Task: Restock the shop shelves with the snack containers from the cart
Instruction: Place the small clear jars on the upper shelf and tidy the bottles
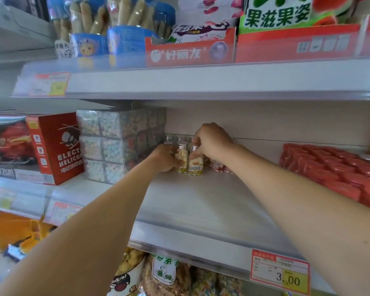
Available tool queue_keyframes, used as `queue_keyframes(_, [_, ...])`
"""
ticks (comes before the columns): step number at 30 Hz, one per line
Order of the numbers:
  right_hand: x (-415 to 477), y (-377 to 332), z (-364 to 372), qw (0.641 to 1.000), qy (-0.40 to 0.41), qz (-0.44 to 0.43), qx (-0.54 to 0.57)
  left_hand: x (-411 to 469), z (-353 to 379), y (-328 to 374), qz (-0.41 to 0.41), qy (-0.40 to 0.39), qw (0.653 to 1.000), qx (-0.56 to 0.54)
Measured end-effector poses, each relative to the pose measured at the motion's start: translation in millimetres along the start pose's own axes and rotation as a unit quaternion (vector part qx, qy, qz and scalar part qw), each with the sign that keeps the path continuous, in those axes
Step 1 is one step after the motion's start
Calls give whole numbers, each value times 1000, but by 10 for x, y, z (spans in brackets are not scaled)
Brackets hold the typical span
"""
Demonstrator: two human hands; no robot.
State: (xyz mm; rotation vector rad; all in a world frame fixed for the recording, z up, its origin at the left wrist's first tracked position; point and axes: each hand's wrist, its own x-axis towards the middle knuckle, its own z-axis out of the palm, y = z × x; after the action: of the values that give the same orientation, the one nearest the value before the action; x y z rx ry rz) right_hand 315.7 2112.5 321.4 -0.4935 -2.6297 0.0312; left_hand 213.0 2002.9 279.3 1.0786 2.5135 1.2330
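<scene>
Head view: both arms stretched deep into the middle shelf (201, 210), toward its back wall. Left hand (166, 158) wrapped around the side of a small bottle (182, 159), fingers curled narrow on its body, probably to steady it upright while it settles. Right hand (212, 142) over a second bottle (195, 161), fingertips pinched on the silver cap from above, a grip suited to lowering it straight down into a tight row. Both bottles standing upright on the shelf board, touching each other, clear bodies full of pale candy, labels facing out. More silver caps (169, 138) just behind them, so the row seems to be built from the back forward, which explains the long reach. Clear candy boxes (115, 144) stacked just left of the bottles, acting as a side stop for the row. Red helicopter box (53, 146) further left. Red packs (333, 167) well apart to the right, leaving a wide bare stretch of board in front and beside: plenty of room yet to fill, so restocking looks early. Price tag (280, 272) on the shelf lip below the right arm. Cart not in view. Upper shelf crowded with red display trays (190, 50), untouched. Main risk: nudging the neighbouring bottles over on release, hence the two-handed hold.
</scene>
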Motion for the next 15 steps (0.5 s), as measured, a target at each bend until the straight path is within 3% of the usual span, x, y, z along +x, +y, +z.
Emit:
queue_keyframes(6, [137, 126, 102, 995, 40, -3, -91, 222, 135, 23, 15, 39, 998, 55])
queue_keyframes(15, [166, 254, 218, 990, 68, -1, -127, 338, 227, -61, 17, 56, 998, 7])
